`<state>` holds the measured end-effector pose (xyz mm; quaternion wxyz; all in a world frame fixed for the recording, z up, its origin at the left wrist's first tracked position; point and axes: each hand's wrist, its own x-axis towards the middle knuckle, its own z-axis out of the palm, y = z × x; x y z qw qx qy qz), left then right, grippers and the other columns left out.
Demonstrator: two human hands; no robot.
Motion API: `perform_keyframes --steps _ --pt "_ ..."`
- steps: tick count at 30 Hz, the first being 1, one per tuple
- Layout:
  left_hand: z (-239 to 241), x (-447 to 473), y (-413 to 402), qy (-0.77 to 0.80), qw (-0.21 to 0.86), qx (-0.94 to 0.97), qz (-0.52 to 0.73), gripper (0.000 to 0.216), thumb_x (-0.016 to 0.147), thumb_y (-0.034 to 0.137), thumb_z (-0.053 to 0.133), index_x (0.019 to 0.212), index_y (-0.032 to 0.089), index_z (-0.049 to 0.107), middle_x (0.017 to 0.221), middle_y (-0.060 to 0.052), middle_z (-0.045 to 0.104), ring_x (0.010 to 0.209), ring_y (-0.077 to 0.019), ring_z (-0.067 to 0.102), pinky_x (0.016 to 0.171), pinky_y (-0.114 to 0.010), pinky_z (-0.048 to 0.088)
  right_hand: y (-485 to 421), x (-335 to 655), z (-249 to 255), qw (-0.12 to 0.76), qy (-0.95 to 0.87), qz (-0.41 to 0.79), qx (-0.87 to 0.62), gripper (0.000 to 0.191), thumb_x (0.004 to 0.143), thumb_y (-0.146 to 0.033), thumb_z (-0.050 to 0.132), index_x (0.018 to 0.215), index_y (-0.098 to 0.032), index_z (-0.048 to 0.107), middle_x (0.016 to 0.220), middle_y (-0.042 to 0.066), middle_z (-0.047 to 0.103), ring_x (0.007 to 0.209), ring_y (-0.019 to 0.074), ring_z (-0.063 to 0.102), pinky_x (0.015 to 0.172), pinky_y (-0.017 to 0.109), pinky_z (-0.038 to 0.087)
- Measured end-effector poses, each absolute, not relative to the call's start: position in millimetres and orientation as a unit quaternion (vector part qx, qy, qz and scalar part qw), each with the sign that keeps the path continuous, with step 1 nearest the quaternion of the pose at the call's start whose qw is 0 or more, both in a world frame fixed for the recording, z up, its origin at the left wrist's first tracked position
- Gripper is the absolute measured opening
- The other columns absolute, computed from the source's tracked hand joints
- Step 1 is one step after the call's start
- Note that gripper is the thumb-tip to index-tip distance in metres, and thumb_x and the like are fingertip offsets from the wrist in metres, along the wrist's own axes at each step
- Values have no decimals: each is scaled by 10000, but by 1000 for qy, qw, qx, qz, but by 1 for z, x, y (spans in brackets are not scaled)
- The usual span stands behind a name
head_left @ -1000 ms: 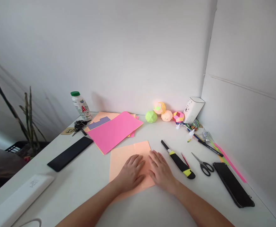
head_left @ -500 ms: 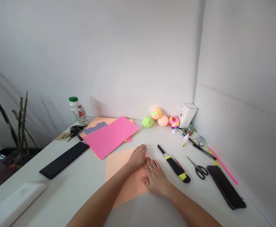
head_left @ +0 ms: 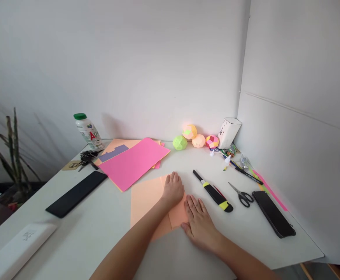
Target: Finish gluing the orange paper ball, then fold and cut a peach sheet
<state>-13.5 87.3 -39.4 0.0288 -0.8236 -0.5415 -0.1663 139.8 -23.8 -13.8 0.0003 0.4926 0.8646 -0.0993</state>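
A peach sheet of paper (head_left: 146,194) lies on the table with a folded strip along its right side. My left hand (head_left: 173,189) presses down on that folded part near its top, fingers together and slightly bent, holding nothing. Flat on the strip's right edge and the table beside it rests my right hand (head_left: 199,222), its fingers stretched out. My left forearm covers part of the sheet. Right of the hands lies a black and yellow utility knife (head_left: 216,196), its blade end pointing up and left.
Pink paper (head_left: 135,163) tops a stack behind the sheet. Scissors (head_left: 242,196) and a black case (head_left: 272,214) lie at the right. Paper polyhedra (head_left: 190,132) stand by the wall. At the left are a bottle (head_left: 90,134), keys (head_left: 88,157), a black bar (head_left: 76,194) and a white box (head_left: 20,249).
The view has shifted slightly. My left fingers have bent more on the folded strip. My right hand has slid right, away from the left one, to the fold's edge.
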Motion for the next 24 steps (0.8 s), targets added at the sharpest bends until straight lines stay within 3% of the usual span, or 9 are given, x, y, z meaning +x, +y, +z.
perform_keyframes --steps 4,7,10,12,14,16,19,24 --pt "-44 -14 76 -541 27 -825 -163 633 890 487 375 1314 25 465 1422 -255 426 1367 -381 311 1097 -533 234 -40 147 -4 4 861 -110 497 651 970 -452 316 1483 -58 239 1556 151 105 1442 319 116 1162 536 163" --pt "-45 -16 75 -538 22 -828 -158 749 866 590 349 1319 2 452 1434 -268 403 1375 -390 293 1109 -524 206 -50 161 3 -19 866 -121 485 607 937 -397 434 1451 -87 341 1540 142 232 1422 310 221 1144 521 247" --pt "-44 -15 75 -538 17 -828 -155 805 842 645 342 1328 11 439 1435 -265 402 1378 -397 279 1104 -532 199 -50 181 8 -108 851 -105 504 316 934 -310 455 1136 -192 667 1406 80 505 1334 260 406 1069 436 401" --pt "-41 -14 74 -539 15 -828 -155 808 835 653 348 1317 11 443 1429 -269 405 1371 -403 282 1097 -539 202 -44 195 8 -184 817 -31 546 324 949 -268 406 899 -200 720 1261 93 615 1245 262 493 997 423 460" --pt "-36 -14 73 -539 15 -827 -157 779 834 643 362 1280 15 473 1407 -270 422 1346 -411 308 1090 -540 209 -34 207 5 -205 785 67 581 314 940 -247 404 945 -168 708 1206 142 625 1198 303 511 967 466 458" --pt "-30 -14 71 -537 16 -828 -159 721 836 630 371 1205 31 530 1345 -262 474 1287 -411 368 1077 -532 230 -24 217 1 -162 768 126 606 308 918 -231 433 1084 -118 667 1205 186 608 1162 338 515 933 490 461" --pt "-22 -15 70 -531 16 -832 -162 638 838 605 390 1097 56 586 1216 -242 544 1172 -390 448 1041 -515 279 -11 225 -3 -97 768 136 618 353 895 -190 452 1187 -66 606 1145 204 627 1035 327 565 835 452 495" --pt "-20 -16 69 -525 12 -834 -170 578 854 583 377 1082 94 584 1126 -202 570 1114 -370 457 1003 -509 306 2 228 -3 -88 782 125 604 357 911 -173 419 1223 -108 579 1040 159 658 908 278 583 769 406 491"
